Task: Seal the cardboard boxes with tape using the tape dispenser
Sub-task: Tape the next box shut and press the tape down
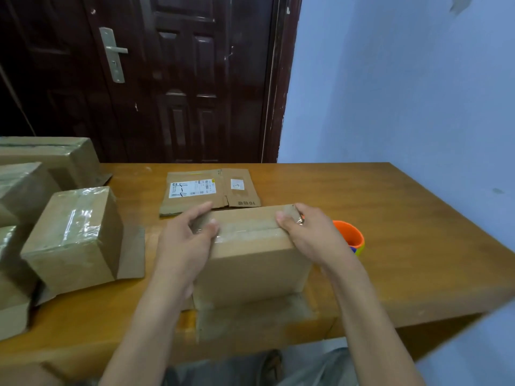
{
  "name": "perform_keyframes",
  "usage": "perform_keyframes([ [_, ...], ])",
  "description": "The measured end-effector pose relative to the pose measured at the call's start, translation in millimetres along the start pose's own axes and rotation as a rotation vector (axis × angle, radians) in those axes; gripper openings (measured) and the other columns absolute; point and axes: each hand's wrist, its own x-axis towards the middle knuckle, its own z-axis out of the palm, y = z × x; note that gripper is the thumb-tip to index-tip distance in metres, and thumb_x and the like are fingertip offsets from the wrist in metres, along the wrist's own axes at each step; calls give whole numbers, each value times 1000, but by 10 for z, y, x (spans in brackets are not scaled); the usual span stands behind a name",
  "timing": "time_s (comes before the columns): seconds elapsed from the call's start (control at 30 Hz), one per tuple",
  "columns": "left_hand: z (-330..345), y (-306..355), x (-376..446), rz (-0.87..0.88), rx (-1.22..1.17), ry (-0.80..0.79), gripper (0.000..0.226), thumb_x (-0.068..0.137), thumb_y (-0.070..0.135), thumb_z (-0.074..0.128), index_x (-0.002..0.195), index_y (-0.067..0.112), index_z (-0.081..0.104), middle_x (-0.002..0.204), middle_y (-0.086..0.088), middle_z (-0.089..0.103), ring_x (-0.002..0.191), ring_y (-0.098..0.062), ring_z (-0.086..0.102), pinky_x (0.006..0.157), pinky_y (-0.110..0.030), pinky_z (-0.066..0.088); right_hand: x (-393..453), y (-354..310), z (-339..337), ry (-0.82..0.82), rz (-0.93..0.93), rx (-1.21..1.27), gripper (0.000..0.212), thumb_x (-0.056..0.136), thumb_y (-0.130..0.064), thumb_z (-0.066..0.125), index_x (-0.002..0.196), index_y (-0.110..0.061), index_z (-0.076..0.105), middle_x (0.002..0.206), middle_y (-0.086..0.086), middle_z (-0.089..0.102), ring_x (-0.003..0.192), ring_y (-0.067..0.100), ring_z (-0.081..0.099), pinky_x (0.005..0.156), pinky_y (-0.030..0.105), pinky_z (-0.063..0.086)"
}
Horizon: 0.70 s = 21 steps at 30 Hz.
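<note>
A brown cardboard box (250, 257) stands in the middle of the wooden table, with a strip of clear tape (245, 232) along its closed top seam. My left hand (186, 240) grips the box's left end, thumb on the tape and fingers curled over the far edge. My right hand (309, 235) grips the right end, thumb on top and fingers curled round the corner where shiny tape shows. An orange tape dispenser (349, 236) sits on the table just behind my right hand, partly hidden by it.
Several taped boxes (75, 235) are stacked at the left of the table (390, 232). A flattened box with a white label (206, 190) lies behind the one I hold. A dark door and a blue wall stand beyond the table.
</note>
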Motion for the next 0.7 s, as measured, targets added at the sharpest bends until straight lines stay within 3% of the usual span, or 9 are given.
perform_keyframes([
  [0.07, 6, -16, 3, -48, -226, -26, 41, 102, 10, 66, 137, 33, 69, 137, 6, 60, 113, -11, 59, 76, -16, 50, -13, 69, -25, 19, -19, 154, 32, 105, -41, 55, 111, -15, 72, 106, 8, 76, 95, 21, 69, 85, 44, 55],
  [0.13, -8, -12, -2, -102, -414, -62, 45, 102, 5, 64, 137, 32, 70, 131, 10, 64, 111, -11, 64, 69, -16, 56, -34, 87, -40, 16, -14, 272, 31, 108, -31, 53, 120, -10, 71, 118, 15, 72, 94, 14, 68, 81, 38, 51],
  [0.2, -31, -14, -12, -136, -493, -94, 46, 102, 7, 62, 138, 35, 68, 130, 12, 64, 111, -14, 66, 70, -21, 57, -74, 63, -23, 19, 54, 410, 36, 110, -29, 51, 141, -17, 65, 135, 1, 70, 109, 8, 66, 90, 28, 51],
  [0.27, -45, -29, -7, -125, -504, -124, 48, 104, 10, 60, 140, 41, 65, 136, 13, 62, 113, -14, 64, 74, -25, 54, -80, 98, 14, -51, 106, 612, 38, 112, -34, 45, 147, -34, 59, 132, -14, 67, 110, 1, 65, 87, 21, 49],
  [0.33, -65, -59, -16, -98, -494, -158, 48, 106, 16, 57, 142, 48, 61, 140, 19, 61, 118, -13, 63, 79, -28, 52, -102, 167, 53, -140, 143, 813, 35, 113, -38, 41, 143, -43, 59, 129, -13, 72, 111, 4, 71, 91, 26, 54],
  [0.43, -93, -142, -11, -34, -453, -236, 45, 109, 27, 49, 143, 56, 55, 140, 29, 61, 125, -10, 61, 87, -32, 53, -113, 235, 67, -188, 172, 1001, 33, 111, -39, 42, 136, -40, 65, 127, -3, 75, 117, 18, 71, 98, 40, 57],
  [0.57, -99, -263, -6, 44, -444, -285, 39, 108, 44, 44, 146, 55, 50, 140, 29, 61, 128, -8, 60, 96, -37, 52, -141, 294, 133, -155, 128, 1003, 33, 107, -48, 49, 132, -37, 68, 128, 3, 75, 119, 24, 70, 98, 44, 55],
  [0.7, -48, -332, -23, 97, -492, -251, 39, 108, 45, 43, 145, 48, 54, 141, 23, 63, 127, -12, 63, 98, -39, 52, -153, 374, 171, -93, 72, 1006, 34, 107, -48, 49, 132, -36, 68, 126, 3, 75, 119, 26, 70, 100, 47, 55],
])
